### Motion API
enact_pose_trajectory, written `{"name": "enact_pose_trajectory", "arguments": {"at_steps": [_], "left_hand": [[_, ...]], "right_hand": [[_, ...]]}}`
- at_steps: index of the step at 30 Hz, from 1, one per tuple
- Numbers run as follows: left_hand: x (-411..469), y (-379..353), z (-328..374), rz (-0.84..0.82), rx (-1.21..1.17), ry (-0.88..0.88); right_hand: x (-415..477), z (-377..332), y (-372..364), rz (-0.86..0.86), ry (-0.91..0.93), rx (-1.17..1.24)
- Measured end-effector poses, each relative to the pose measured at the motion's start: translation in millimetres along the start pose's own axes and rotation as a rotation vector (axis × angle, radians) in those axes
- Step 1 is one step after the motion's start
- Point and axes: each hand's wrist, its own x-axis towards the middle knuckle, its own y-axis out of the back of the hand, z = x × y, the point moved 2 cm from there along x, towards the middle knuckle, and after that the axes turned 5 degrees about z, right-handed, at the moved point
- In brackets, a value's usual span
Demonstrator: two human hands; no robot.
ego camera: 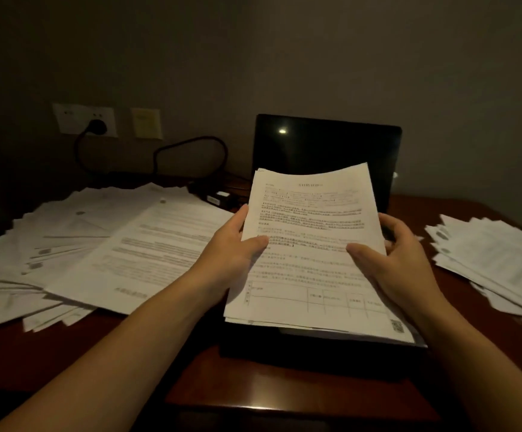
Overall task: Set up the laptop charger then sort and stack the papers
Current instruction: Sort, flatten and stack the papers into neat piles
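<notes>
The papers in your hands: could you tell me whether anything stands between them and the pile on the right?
Nothing visible does. The left hand and right hand hold the papers over the laptop; only bare table separates them from the right pile.

Both bare forearms reach up from the bottom edge, the left forearm [113,344] on a long diagonal, the right forearm [471,353] steeper. The left hand [231,247] pinches the sheaf of papers [309,244] at its left edge, thumb flat across the front, fingers behind. The right hand [403,257] mirrors it on the right edge, thumb on top, fingers curled round the back.
</notes>
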Motion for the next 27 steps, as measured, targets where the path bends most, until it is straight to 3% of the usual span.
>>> {"name": "enact_pose_trajectory", "arguments": {"at_steps": [8,12,15,21,27], "left_hand": [[25.1,-51.2,-3.3,-0.052,0.582,-0.275],[24.5,-52.3,-16.5,0.028,1.233,-0.421],[22.3,-49.0,-27.9,0.027,1.248,-0.361],[29.7,-50.1,-39.9,-0.068,1.25,-0.313],[27.6,-48.2,-44.5,-0.1,1.232,-0.241]], "right_hand": [[37.7,27.1,42.3,0.08,0.094,-0.473],[43.8,43.4,39.0,-0.007,0.175,-0.933],[42.8,52.9,36.6,-0.004,0.203,-1.068],[40.7,50.8,41.0,-0.02,0.213,-1.056],[39.6,42.6,36.7,-0.124,0.189,-1.222]]}}
